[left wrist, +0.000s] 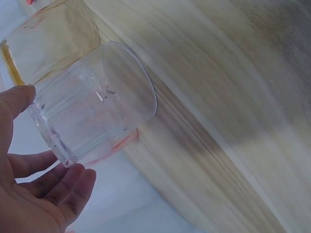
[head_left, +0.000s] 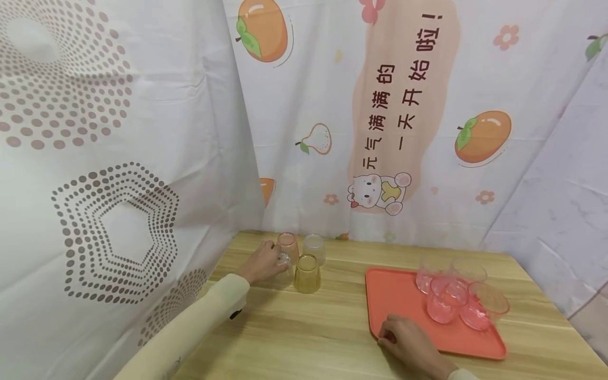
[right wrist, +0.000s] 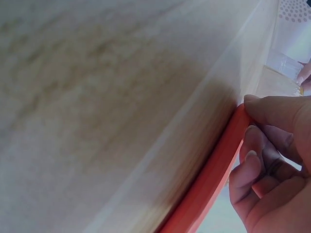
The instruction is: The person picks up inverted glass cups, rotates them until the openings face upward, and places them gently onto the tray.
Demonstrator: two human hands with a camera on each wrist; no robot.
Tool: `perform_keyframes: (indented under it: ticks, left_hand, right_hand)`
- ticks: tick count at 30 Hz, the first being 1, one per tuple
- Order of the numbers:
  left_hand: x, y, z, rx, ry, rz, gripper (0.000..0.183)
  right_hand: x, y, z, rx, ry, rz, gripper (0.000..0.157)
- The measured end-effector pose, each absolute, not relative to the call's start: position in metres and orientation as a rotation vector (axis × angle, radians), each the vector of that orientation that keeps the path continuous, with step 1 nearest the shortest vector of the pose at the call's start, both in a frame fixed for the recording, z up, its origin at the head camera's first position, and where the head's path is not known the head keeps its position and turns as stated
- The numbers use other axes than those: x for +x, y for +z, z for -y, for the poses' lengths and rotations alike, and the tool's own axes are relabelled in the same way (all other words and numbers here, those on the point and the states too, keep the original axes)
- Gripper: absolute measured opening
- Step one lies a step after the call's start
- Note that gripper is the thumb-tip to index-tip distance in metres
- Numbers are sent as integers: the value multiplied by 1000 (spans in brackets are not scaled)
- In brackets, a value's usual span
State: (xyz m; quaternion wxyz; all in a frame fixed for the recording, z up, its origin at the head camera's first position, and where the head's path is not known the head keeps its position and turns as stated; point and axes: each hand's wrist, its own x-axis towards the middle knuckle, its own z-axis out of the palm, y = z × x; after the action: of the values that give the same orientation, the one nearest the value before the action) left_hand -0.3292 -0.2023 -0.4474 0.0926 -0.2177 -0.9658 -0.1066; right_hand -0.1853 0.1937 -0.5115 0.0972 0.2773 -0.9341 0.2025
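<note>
At the table's left, my left hand (head_left: 264, 263) pinches the base of an upside-down clear glass (left wrist: 92, 104), thumb on one side and fingertips on the other. Beside that glass stands an upside-down yellow glass (head_left: 307, 274). Behind them are a pink glass (head_left: 287, 244) and another clear glass (head_left: 314, 247), also base up. My right hand (head_left: 409, 343) holds the near left corner of a red tray (head_left: 394, 295). In the right wrist view its thumb lies on the tray's rim, with the other fingers curled. Several pink-looking clear glasses (head_left: 446, 300) stand on the tray's right half.
The wood-grain table (head_left: 285, 332) runs between the glasses and the tray. A white patterned cloth (head_left: 114, 211) hangs along the left side, and a fruit-printed cloth (head_left: 304, 179) closes off the back.
</note>
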Motion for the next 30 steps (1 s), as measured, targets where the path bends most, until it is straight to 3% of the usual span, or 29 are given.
perform_keyframes:
  ticks: [17,30]
  left_hand:
    - [-337,-450,201,-671,-415,2922,63]
    - [-339,-446,203,-715,-411,2918,48]
  right_hand:
    - [-185,-511,-194,840,611,2738,17]
    - [-187,-513,-196,829,608,2765,16]
